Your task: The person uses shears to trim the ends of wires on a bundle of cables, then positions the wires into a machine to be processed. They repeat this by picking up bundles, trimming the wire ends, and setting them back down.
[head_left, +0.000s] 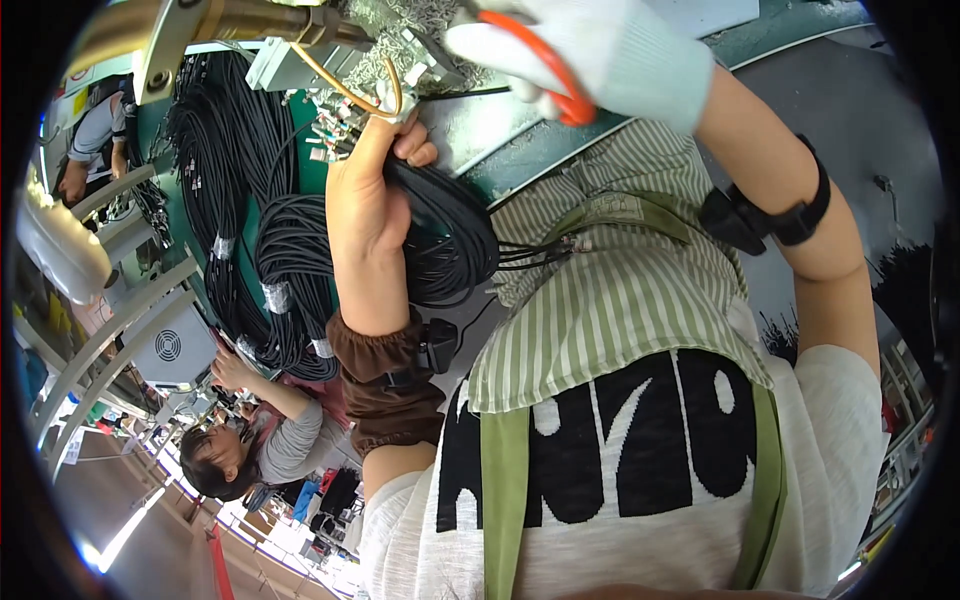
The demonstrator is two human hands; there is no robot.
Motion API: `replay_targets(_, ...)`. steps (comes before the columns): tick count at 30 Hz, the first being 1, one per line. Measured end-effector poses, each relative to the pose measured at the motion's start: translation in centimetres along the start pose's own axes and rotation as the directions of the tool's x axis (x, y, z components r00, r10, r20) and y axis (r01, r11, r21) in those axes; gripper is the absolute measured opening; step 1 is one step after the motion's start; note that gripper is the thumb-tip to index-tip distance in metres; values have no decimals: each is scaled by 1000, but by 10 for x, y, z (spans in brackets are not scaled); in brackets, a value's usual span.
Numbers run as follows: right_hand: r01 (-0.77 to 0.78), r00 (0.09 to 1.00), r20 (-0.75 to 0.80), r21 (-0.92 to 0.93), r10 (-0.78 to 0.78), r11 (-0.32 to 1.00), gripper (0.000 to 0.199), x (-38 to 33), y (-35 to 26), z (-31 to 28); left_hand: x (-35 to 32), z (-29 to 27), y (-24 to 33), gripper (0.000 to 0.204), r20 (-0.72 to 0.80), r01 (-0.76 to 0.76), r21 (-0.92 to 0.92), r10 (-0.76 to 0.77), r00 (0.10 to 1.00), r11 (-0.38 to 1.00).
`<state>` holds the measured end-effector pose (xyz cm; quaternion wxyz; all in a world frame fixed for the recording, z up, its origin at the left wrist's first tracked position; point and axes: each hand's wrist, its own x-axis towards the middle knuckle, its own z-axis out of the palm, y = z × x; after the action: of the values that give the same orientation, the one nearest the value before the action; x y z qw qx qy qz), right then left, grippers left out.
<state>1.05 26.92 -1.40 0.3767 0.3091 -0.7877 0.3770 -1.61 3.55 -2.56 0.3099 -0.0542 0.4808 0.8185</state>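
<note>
While left hand clasps cable coil, gloved right hand seemingly pinches scissors.

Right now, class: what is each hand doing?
Left hand: closed on a coil of black cable.
Right hand, in a white glove: closed on orange-handled scissors.

The gloved right hand is cut off by the top edge. Its glove hides most of the orange-handled tool. The left hand covers part of the black cable coil.
</note>
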Motion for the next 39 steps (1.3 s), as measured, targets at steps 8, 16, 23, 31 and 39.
replay_targets(8, -876, 234, 781, 428, 579, -223, 21, 22, 9, 21, 19, -6, 15, 27, 95, -70, 232, 50, 994, 970)
replay_targets(16, -863, 502, 661, 422, 557, 277, 27, 14, 6, 19, 16, 1, 21, 33, 66, -209, 595, 212, 975, 776)
replay_targets(23, -900, 435, 721, 325, 540, 291, 25, 22, 5, 13, 7, 8, 15, 31, 52, -241, 721, 297, 953, 649)
replay_targets(31, -198, 911, 403, 237, 89, 951, 14, 4, 19, 24, 6, 13, 11, 33, 60, -311, 676, 371, 927, 668)
replay_targets(39, -204, 821, 537, -36, 191, 978, 13, 23, -4, 10, 8, 13, 11, 31, 43, -304, 644, 363, 931, 702)
